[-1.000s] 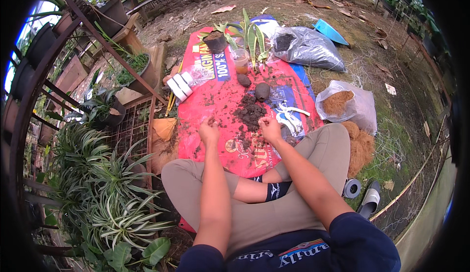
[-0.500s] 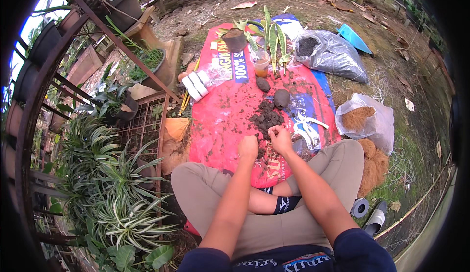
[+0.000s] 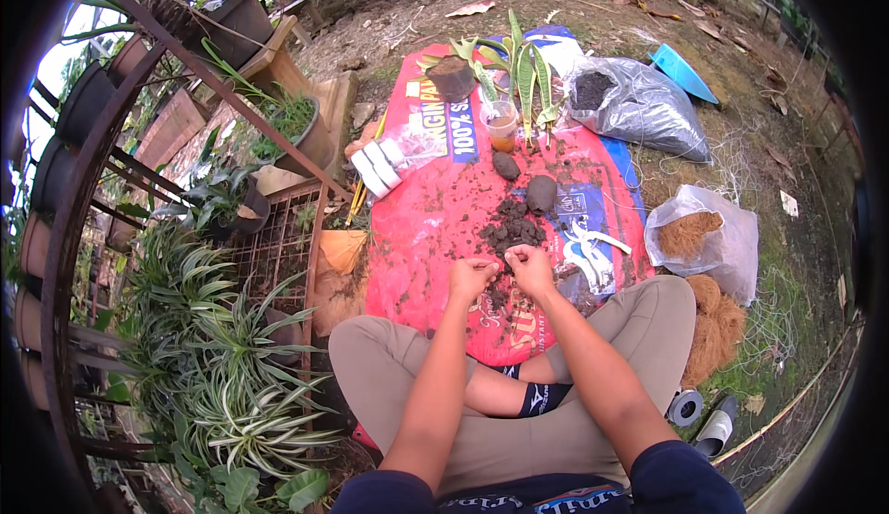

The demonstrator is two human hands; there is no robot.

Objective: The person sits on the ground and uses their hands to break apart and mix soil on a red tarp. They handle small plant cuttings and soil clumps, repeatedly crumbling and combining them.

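Seated cross-legged at the near edge of a red plastic sack spread on the ground. Compared with a second ago, both hands drawn together and lifted just off the sheet: formerly apart and pressing flat on the red surface, now meeting at the near side of the dark soil pile. Taken as a shift from spreading or gathering loose earth to working a small clump between the fingers, a judgement only.

Left hand: forearm extended straight forward from the lower edge, wrist level, fingers curled inward into a loose fist, knuckles up; grip closed, apparently on crumbs of soil, contents not clearly visible. Right hand: forearm angled in from the right over the knee, fingers bent and pinched, touching the left hand's fingertips; grip likewise closed on a small bit of soil.

Relative to the soil pile: rounded soil ball just beyond it, smaller dark lump farther beyond; plastic cup of brownish liquid and long green leaf cuttings at the far end of the sack; grey bag of dark soil beyond and to the right; clear bag of coconut fibre well to the right; white tool just to the right.
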